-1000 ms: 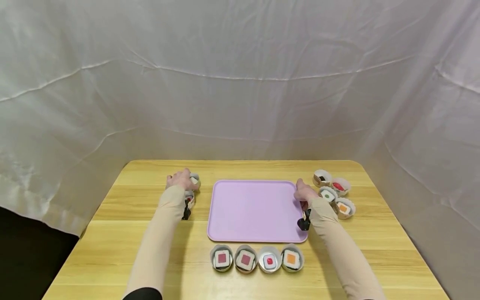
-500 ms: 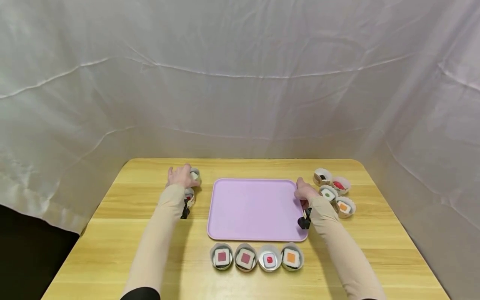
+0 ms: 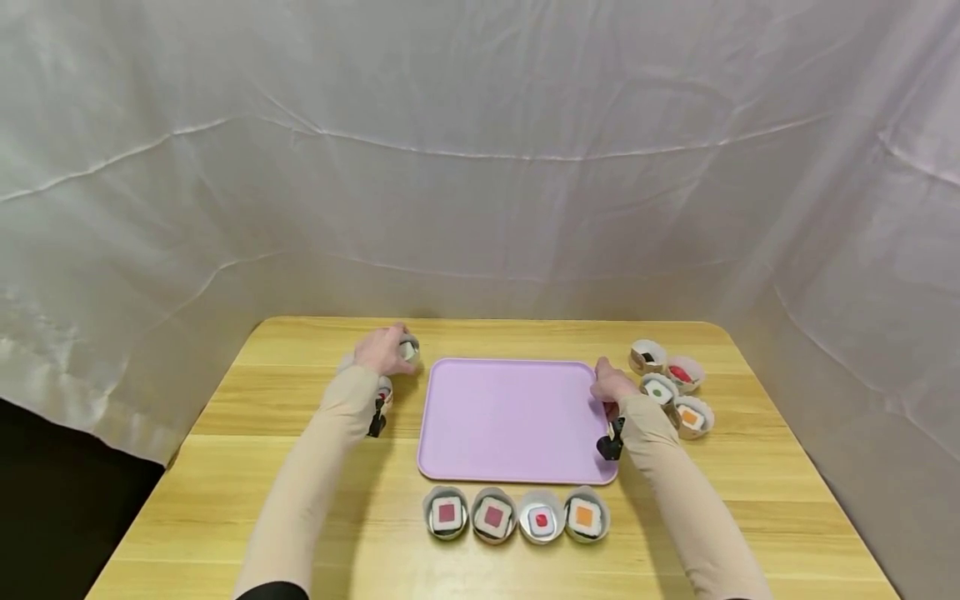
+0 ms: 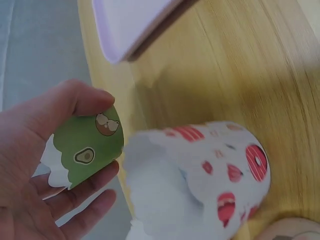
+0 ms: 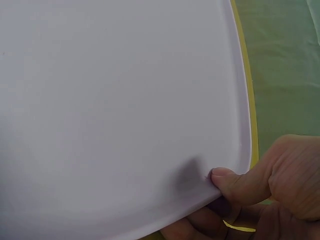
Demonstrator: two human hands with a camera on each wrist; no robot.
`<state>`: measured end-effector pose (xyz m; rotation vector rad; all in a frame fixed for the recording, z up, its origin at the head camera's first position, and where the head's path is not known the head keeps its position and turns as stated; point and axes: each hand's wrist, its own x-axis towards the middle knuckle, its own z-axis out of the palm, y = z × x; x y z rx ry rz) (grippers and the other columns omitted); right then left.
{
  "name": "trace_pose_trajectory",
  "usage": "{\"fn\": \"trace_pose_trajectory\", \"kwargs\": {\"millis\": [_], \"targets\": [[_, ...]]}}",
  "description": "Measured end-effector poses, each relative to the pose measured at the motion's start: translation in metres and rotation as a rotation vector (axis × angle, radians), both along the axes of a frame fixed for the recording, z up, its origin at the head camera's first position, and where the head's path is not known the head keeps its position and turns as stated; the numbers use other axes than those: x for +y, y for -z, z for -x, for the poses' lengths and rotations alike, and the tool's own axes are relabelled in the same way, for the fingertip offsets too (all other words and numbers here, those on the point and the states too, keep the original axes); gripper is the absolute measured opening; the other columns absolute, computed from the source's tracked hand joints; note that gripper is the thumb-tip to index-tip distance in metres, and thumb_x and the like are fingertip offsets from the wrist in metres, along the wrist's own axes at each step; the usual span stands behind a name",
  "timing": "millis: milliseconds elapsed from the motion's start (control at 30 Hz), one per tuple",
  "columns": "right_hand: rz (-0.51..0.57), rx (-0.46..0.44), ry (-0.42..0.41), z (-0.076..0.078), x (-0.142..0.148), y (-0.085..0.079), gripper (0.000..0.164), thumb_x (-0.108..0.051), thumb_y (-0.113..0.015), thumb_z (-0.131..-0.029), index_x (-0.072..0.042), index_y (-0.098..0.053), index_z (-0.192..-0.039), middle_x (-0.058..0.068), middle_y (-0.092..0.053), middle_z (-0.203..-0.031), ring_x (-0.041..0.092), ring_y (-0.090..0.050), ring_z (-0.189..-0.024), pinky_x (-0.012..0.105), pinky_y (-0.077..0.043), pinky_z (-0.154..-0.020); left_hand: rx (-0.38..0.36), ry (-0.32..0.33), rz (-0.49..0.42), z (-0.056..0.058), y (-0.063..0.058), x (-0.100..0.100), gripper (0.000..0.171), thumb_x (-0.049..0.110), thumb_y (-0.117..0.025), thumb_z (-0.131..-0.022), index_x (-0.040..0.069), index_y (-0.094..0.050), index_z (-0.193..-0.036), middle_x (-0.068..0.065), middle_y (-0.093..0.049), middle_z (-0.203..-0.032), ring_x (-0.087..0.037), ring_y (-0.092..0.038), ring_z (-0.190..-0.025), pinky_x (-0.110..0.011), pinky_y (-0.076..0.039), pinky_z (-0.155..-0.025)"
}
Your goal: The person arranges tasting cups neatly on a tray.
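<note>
1. The left hand (image 3: pixel 378 352) is gripping a green cup (image 4: pixel 102 142) between thumb and fingers, just left of the far left corner of the purple tray (image 3: pixel 513 421).
2. The right hand (image 3: pixel 613 385) is pinching the tray by its right edge near the far corner, thumb on top, fingers beneath.
3. A red-and-white cup (image 4: pixel 225 175) is sitting left of the tray.
4. Four filled cups (image 3: pixel 493 492) are lining the tray's near edge.
</note>
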<state>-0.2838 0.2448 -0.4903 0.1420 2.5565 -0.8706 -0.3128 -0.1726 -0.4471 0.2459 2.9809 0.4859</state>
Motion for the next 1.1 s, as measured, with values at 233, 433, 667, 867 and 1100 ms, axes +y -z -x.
{"fn": "trace_pose_trajectory", "kwargs": {"millis": [233,433,667,867,1100], "targets": [[-0.005,-0.004,0.002,0.001,-0.001,-0.002,0.026,0.001,-0.043,-0.093,0.004,-0.033,-0.117,0.021,-0.054,-0.077,0.023,-0.057,-0.052,0.033,-0.056,-0.047,-0.006,0.058,-0.018,-0.001,-0.002,0.012,0.066,0.020,-0.084,-0.070,0.011,-0.056,-0.129,-0.020,-0.067,-0.121,-0.035,-0.065,-0.103,-0.048,-0.054,-0.084],[-0.002,0.002,0.001,0.001,-0.001,0.000,0.028,0.001,-0.044,-0.091,0.004,-0.033,-0.116,0.019,-0.053,-0.076,0.023,-0.056,-0.052,0.033,-0.055,-0.046,-0.025,0.103,-0.035,-0.001,-0.002,0.020,0.062,0.021,-0.084,-0.070,0.012,-0.056,-0.125,-0.018,-0.067,-0.121,-0.034,-0.064,-0.106,-0.050,-0.054,-0.088],[-0.006,0.013,0.002,0.002,-0.001,0.000,0.023,0.002,-0.043,-0.091,0.004,-0.033,-0.112,0.021,-0.054,-0.075,0.022,-0.056,-0.049,0.034,-0.056,-0.046,-0.052,0.135,-0.041,-0.001,-0.002,0.034,0.059,0.022,-0.087,-0.073,0.013,-0.057,-0.124,-0.016,-0.067,-0.122,-0.033,-0.063,-0.110,-0.051,-0.053,-0.096],[0.004,0.020,0.009,0.001,-0.002,-0.001,0.023,0.002,-0.043,-0.091,0.003,-0.034,-0.112,0.021,-0.054,-0.075,0.023,-0.056,-0.049,0.034,-0.056,-0.046,-0.057,0.164,-0.026,0.000,-0.001,0.046,0.055,0.020,-0.086,-0.074,0.014,-0.059,-0.122,-0.015,-0.068,-0.119,-0.032,-0.064,-0.107,-0.048,-0.053,-0.095],[0.008,0.015,0.007,0.001,-0.003,-0.001,0.026,0.001,-0.043,-0.092,0.004,-0.033,-0.116,0.021,-0.054,-0.077,0.022,-0.056,-0.050,0.034,-0.056,-0.047,-0.073,0.190,-0.023,-0.001,0.003,0.058,0.060,0.018,-0.089,-0.070,0.015,-0.060,-0.122,-0.014,-0.068,-0.121,-0.032,-0.063,-0.111,-0.049,-0.051,-0.099]]}}
